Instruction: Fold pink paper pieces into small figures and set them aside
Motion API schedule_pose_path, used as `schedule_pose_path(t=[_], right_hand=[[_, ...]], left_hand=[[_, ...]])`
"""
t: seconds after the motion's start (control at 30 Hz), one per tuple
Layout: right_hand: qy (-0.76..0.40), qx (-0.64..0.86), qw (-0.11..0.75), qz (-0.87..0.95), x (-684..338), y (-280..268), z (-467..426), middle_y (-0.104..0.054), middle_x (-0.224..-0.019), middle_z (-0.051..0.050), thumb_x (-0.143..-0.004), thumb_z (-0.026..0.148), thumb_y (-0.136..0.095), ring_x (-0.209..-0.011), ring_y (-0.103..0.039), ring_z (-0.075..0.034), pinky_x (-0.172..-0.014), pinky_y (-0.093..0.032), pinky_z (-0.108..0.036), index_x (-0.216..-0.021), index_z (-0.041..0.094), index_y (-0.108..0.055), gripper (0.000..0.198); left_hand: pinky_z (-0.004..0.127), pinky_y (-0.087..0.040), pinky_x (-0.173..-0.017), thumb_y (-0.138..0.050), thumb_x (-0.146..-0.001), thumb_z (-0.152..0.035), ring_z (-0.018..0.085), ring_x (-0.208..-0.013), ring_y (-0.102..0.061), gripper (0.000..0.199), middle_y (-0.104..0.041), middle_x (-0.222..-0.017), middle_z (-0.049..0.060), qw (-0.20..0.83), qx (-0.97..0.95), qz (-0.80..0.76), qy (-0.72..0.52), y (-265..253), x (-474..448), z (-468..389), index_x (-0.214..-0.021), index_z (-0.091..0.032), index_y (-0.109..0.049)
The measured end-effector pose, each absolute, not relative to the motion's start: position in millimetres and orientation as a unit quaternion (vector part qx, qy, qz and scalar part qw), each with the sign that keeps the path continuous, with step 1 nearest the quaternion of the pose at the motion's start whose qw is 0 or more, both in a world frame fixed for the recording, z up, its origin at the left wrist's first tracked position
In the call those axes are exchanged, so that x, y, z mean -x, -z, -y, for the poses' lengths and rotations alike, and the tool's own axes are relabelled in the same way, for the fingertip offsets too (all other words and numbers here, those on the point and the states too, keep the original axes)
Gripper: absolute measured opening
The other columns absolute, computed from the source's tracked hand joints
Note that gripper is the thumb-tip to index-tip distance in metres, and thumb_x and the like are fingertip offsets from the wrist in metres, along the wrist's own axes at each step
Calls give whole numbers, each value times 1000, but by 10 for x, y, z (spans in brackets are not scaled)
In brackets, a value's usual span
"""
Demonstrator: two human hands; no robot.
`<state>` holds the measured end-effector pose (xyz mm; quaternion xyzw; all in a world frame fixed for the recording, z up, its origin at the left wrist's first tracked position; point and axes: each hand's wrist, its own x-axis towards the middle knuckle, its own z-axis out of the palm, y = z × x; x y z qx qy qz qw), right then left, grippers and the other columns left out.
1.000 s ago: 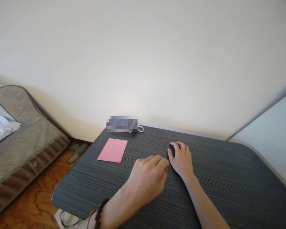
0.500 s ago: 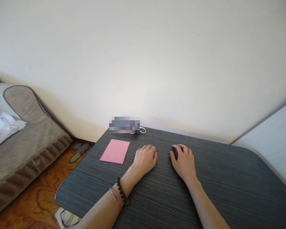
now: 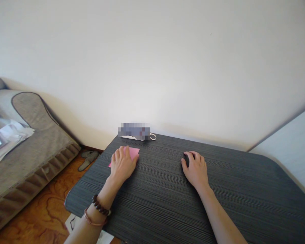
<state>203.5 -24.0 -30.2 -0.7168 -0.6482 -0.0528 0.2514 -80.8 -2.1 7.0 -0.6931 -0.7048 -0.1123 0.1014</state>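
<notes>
My left hand (image 3: 122, 165) is over the pink sheets of paper (image 3: 134, 152) on the left part of the dark table (image 3: 157, 193). Its fingers are spread, covering most of the paper; only the far right corner and a sliver at the left edge show. Whether the fingertips press on the sheets I cannot tell. Dark beads and a thin copper-coloured band circle that wrist. To the right, my right hand (image 3: 196, 169) rests on the tabletop, fingers gently curved and thumb apart, with nothing visible held in it.
A blurred-out object (image 3: 134, 131) with a white loop (image 3: 153, 136) lies at the table's back left edge, by the wall. Left of the table stand a sofa (image 3: 40, 149) with papers (image 3: 14, 134) on it and grey slippers (image 3: 88, 159) on the floor. A pale panel (image 3: 292, 142) borders the right.
My left hand has moved left from the middle of the table onto the pink paper, and its fingers have spread. The right hand stays in place.
</notes>
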Motion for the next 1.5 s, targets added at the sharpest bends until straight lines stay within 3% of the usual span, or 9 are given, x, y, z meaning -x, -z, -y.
schedule_pose_path(t=[0.17,0.43,0.63,0.83,1.07,1.23,1.37,1.5], right_hand=[[54,714,250,652,-2049,310,233,-51,-115,-10,-86,31,-45,-106,-43,-25,-85,-38,-39,-113,23,-56,30],[48,713,252,652,-2050,306,237,-50,-115,-10,-86,31,-45,-106,-43,-26,-86,-37,-39,-114,23,-56,31],[48,712,252,653,-2042,286,246,-49,-116,-10,-86,31,-44,-107,-42,-26,-87,-37,-40,-114,22,-55,32],[49,711,253,654,-2048,291,254,-49,-116,-10,-87,32,-43,-107,-42,-26,-87,-37,-40,-114,22,-55,31],[48,710,255,655,-2056,303,245,-50,-115,-10,-86,32,-44,-107,-43,-26,-88,-38,-41,-114,21,-56,31],[43,708,262,654,-2055,296,246,-50,-115,-11,-86,31,-44,-107,-43,-27,-87,-39,-42,-114,22,-56,32],[35,705,272,654,-2047,300,247,-50,-115,-11,-85,32,-44,-107,-44,-28,-88,-39,-44,-113,22,-56,32],[15,703,297,646,-2046,319,225,-51,-115,-12,-84,34,-46,-107,-44,-28,-90,-39,-46,-111,21,-58,32]], left_hand=[[51,-37,-86,-38,-78,-63,40,-110,-44,69,-50,-113,25,53,625,778,34,-138,1100,-64,-113,-4,-49],[44,-42,-84,-55,-66,-62,36,-108,-49,73,-51,-112,21,-39,631,768,105,-110,1250,-278,-116,-10,-43],[30,-45,-74,-62,-68,-48,21,-85,-59,47,-62,-91,6,-89,625,743,222,16,1371,-381,-102,-18,-51],[28,-44,-71,-58,-74,-44,19,-78,-61,27,-67,-84,2,-81,612,751,233,-69,1397,-374,-89,-21,-60],[34,-42,-67,-44,-82,-51,30,-88,-61,36,-70,-95,7,-26,597,786,161,-224,1360,-256,-101,-31,-67],[38,-41,-69,-39,-85,-52,35,-89,-61,42,-69,-98,15,7,594,793,134,-298,1219,-273,-109,-31,-66],[36,-39,-66,-38,-85,-52,34,-85,-61,42,-69,-93,15,21,600,787,142,-357,1145,-215,-108,-31,-67],[30,-35,-61,-36,-87,-49,27,-75,-61,39,-70,-84,8,-2,642,731,231,-457,896,-96,-102,-27,-66]])
